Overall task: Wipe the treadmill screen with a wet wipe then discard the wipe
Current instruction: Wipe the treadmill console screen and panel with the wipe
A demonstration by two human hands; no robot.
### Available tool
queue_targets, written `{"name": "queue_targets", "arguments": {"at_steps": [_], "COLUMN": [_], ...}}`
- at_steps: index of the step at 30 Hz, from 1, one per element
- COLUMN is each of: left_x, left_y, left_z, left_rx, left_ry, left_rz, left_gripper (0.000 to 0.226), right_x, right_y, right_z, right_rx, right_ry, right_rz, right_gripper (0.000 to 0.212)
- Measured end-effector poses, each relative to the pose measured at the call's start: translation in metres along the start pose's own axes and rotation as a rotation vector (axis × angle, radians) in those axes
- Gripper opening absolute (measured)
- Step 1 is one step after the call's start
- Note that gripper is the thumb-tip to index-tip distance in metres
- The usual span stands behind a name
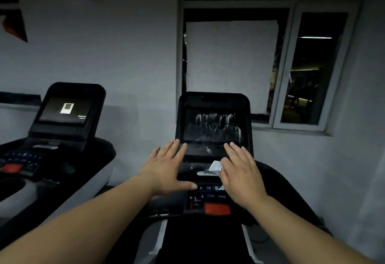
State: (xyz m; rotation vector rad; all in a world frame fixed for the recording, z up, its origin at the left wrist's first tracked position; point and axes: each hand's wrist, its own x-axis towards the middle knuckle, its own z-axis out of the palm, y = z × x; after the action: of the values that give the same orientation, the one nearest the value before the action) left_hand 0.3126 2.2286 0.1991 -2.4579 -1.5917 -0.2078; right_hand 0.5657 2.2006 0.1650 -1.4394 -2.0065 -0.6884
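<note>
- The treadmill screen [212, 125], at the centre of the frame, is streaked with pale wet marks across its upper part, so the wiping step is judged to be under way or close to finished.
- The wet wipe [215, 166] is seen as a crumpled white scrap just below the screen, at the thumb side of the right hand [241, 172]; whether it is pinched by the thumb or merely lying on the console [187, 167] against the hand cannot be told.
- The right hand is held palm down with its fingers straight and close together, pointing up-frame towards the screen's lower right corner.
- The left hand [166, 165] is spread flat, fingers apart and the thumb stretched towards the button panel [208, 193]; nothing is held in it.
- The screen's long axis is laid left to right across the frame, and its face is tilted back, turned towards the camera.
- No clear long axis is shown by the wipe; one peaked corner is pointed up-frame.
- For the next move, a firm pinch on the wipe is called for, then either further strokes over the unstreaked lower part or carrying to a bin, none of which is in view.
- A second treadmill display [65, 109] is lit at the left of the frame.
</note>
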Motion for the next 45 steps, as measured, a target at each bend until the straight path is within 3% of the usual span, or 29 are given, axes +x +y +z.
{"name": "queue_targets", "arguments": {"at_steps": [10, 23, 35, 41, 45], "left_x": [0.131, 0.345, 0.466, 0.515, 0.536], "left_y": [-0.077, -0.139, -0.190, -0.230, -0.249], "left_z": [0.046, 0.101, 0.169, 0.190, 0.201], "left_rx": [-0.030, -0.020, -0.004, 0.074, 0.148], "left_ry": [-0.019, 0.024, -0.056, -0.072, -0.065], "left_rz": [0.050, -0.030, -0.002, 0.070, 0.106], "left_gripper": [0.129, 0.128, 0.128, 0.133, 0.133], "right_x": [0.105, 0.271, 0.338, 0.416, 0.453], "right_y": [0.017, 0.110, 0.158, 0.167, 0.159], "right_z": [0.115, 0.287, 0.408, 0.448, 0.472], "right_rx": [0.047, 0.064, 0.071, 0.012, -0.014], "right_ry": [0.004, -0.014, -0.065, 0.079, 0.132], "right_rz": [0.040, -0.084, -0.078, -0.178, -0.278], "right_gripper": [0.017, 0.015, 0.016, 0.014, 0.030]}}
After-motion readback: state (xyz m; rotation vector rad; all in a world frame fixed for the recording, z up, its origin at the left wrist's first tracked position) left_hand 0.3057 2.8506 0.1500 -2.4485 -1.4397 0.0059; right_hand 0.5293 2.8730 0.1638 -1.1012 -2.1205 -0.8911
